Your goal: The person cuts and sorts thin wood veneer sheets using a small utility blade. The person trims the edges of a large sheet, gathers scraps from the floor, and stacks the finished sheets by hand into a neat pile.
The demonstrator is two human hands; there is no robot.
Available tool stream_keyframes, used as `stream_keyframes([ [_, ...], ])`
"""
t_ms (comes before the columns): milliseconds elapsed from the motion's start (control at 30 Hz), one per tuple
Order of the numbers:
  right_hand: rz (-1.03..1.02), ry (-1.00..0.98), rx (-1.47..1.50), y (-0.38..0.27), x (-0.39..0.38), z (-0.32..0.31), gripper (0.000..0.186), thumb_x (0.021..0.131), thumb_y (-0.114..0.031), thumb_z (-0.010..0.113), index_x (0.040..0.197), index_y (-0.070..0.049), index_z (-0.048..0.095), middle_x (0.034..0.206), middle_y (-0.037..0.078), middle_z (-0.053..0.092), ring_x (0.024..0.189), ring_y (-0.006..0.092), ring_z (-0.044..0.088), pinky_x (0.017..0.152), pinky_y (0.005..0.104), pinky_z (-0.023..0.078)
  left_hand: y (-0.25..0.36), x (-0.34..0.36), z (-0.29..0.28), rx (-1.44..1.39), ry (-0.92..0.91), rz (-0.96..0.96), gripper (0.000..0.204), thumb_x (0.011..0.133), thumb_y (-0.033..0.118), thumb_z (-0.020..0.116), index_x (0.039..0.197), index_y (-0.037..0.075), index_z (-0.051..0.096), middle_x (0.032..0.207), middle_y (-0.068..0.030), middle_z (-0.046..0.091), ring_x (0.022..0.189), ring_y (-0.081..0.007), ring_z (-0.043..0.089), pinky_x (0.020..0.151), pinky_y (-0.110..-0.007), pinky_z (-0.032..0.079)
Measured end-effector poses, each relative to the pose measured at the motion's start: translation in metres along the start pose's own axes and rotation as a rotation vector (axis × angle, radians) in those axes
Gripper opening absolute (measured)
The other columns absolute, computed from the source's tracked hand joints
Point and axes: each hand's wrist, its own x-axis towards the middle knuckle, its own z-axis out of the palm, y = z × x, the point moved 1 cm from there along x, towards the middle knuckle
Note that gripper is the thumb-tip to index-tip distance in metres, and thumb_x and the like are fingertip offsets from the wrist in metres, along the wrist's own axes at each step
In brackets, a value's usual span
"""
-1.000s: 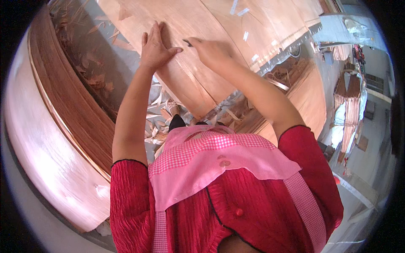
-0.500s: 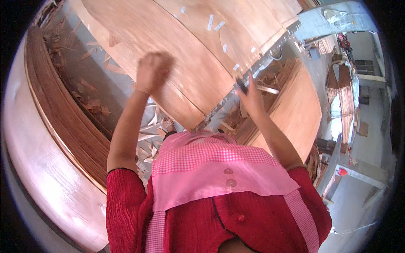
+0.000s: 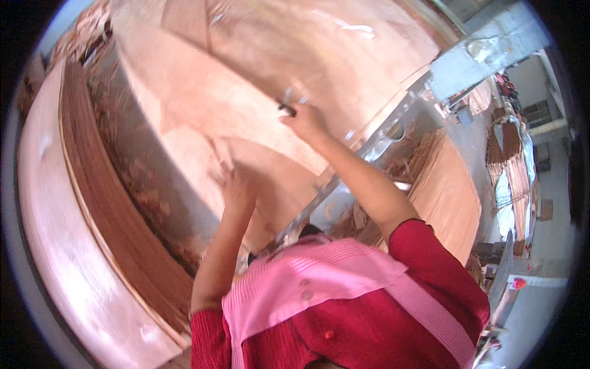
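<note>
Sheets of thin wood veneer (image 3: 209, 80) lie over the work surface in front of me. My right hand (image 3: 305, 123) is closed on a small dark tool (image 3: 287, 109), blurred, at a seam between sheets; its kind is unclear. Nearer to me, my left hand (image 3: 236, 178) has its fingers apart over a loose veneer piece (image 3: 276, 175) with a curved edge. Motion smears this hand, and I cannot tell how firmly it touches the wood. White bits of tape (image 3: 356, 28) show on the far sheet.
To the left stand a brown stack of veneer (image 3: 117, 203) and a pale, shiny curved panel (image 3: 55, 203). Another veneer stack (image 3: 445, 190) lies to the right, under a blue-grey metal beam (image 3: 491, 52). Wood scraps (image 3: 144, 178) litter the floor.
My right hand has moved left and farther away, over the sheets, with the dark tool. My left hand has come down nearer to me, its fist now opened. The view has shifted.
</note>
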Motion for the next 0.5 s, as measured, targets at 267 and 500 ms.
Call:
stream_keyframes([
  [267, 0.210, 0.184, -0.108, 0.158, 0.166, -0.116, 0.033, 0.065, -0.032, 0.066, 0.082, -0.003, 0.063, 0.076, 0.016, 0.063, 0.073, 0.0287, 0.061, 0.067, 0.0377, 0.046, 0.044, 0.025, -0.018, 0.259, -0.357, -0.460, 0.026, 0.079, 0.017, 0.043, 0.094, 0.002, 0.057, 0.114, -0.0160, 0.046, 0.125, -0.0343, 0.023, 0.100, -0.062, 0.004],
  [500, 0.007, 0.112, -0.075, 0.281, 0.292, -0.149, 0.030, 0.075, -0.030, 0.058, 0.091, -0.004, 0.061, 0.087, 0.017, 0.061, 0.082, 0.0269, 0.059, 0.073, 0.0369, 0.044, 0.028, 0.008, 0.029, 0.322, 0.045, -0.567, 0.017, 0.084, 0.015, 0.047, 0.097, 0.003, 0.048, 0.107, -0.0107, 0.050, 0.112, -0.0292, 0.041, 0.096, -0.053, 0.024],
])
